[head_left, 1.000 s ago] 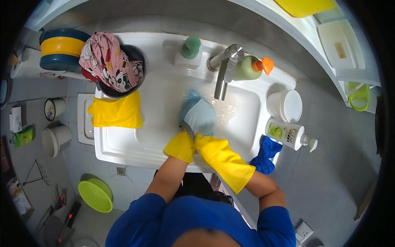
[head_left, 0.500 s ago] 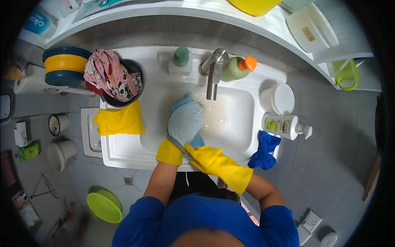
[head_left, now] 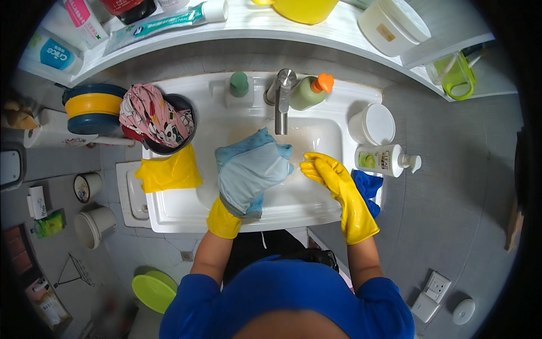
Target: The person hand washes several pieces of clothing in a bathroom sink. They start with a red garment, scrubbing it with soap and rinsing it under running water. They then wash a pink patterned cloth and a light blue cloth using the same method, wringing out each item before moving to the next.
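A wet light blue garment (head_left: 248, 166) is draped over my left hand (head_left: 224, 219), above the white sink (head_left: 197, 221). My left hand wears a yellow rubber glove; only its cuff shows at the garment's grey edge, and the fingers are hidden beneath the fabric. To the right of the garment and apart from it, my right hand (head_left: 333, 178), in a matching glove, hovers over the basin. Its fingers stretch toward the left, with nothing seen in them. Beyond the garment stands the metal faucet (head_left: 281, 104), and shallow water lies in the basin.
On the left rim are a dark bowl with pink printed cloth (head_left: 155, 118) and a folded yellow cloth (head_left: 169, 169). A green pump bottle (head_left: 306, 97), a white lidded tub (head_left: 377, 124), a white pump bottle (head_left: 379, 159) and a blue cloth (head_left: 367, 189) line the back and right.
My right hand has let go of the garment's edge by my left wrist and moved right, over the basin. The garment has spread wider over my left hand. The view has shifted slightly.
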Motion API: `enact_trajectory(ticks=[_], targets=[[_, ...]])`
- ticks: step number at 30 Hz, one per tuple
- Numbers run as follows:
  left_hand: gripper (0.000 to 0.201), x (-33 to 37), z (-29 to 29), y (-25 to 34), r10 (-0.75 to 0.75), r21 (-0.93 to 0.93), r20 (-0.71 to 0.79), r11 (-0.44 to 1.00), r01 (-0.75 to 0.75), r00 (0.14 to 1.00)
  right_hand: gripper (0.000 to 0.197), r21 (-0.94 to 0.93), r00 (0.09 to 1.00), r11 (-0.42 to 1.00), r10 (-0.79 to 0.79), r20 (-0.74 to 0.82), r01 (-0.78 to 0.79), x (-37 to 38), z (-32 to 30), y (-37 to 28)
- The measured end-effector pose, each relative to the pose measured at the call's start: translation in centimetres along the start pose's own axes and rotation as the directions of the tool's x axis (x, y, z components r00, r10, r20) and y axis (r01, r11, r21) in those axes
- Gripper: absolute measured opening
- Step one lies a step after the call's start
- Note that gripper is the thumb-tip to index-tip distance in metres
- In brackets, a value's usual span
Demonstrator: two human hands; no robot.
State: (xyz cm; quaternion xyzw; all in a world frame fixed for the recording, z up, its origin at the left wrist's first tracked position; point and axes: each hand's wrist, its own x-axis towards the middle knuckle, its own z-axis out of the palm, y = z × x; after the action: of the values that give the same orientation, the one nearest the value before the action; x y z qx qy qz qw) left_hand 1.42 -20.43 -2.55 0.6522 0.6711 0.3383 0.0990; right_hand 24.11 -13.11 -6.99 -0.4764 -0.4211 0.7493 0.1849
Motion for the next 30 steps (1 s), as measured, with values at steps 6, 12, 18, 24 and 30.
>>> enact_trajectory(ticks=[6, 12, 18, 24, 30], targets=[[0.012, -0.3, -1.1, 1.4, -0.077, -0.523, 0.055, 0.847, 0.095, 0.995, 0.041, 0.169, 0.986, 0.983, 0.047, 0.161, -0.075, 1.3, 1.8, 0.0], [0.024, -0.5, -1.8, 2.2, -0.052, -0.566, 0.098, 0.818, 0.098, 0.994, 0.036, -0.517, 0.986, 0.850, -0.156, -0.059, 0.103, 5.0, 3.4, -0.6], [0.038, -1.2, -2.1, 2.7, 0.074, -0.595, 0.118, 0.803, 0.011, 0.990, 0.034, -0.611, 0.968, 0.787, -0.210, -0.139, 0.083, 3.6, 4.8, -4.5], [0.037, -1.1, -3.3, 3.7, 0.181, -0.150, 0.070, 0.974, -0.169, 0.981, 0.032, -0.340, 0.929, 0.866, -0.357, 0.095, 0.367, -1.5, 3.6, -9.3], [0.029, -1.4, -2.7, 6.2, 0.084, -0.348, 0.098, 0.936, -0.045, 0.992, 0.035, 0.316, 0.967, 0.941, -0.184, 0.174, 0.122, -2.6, 2.3, -4.9]])
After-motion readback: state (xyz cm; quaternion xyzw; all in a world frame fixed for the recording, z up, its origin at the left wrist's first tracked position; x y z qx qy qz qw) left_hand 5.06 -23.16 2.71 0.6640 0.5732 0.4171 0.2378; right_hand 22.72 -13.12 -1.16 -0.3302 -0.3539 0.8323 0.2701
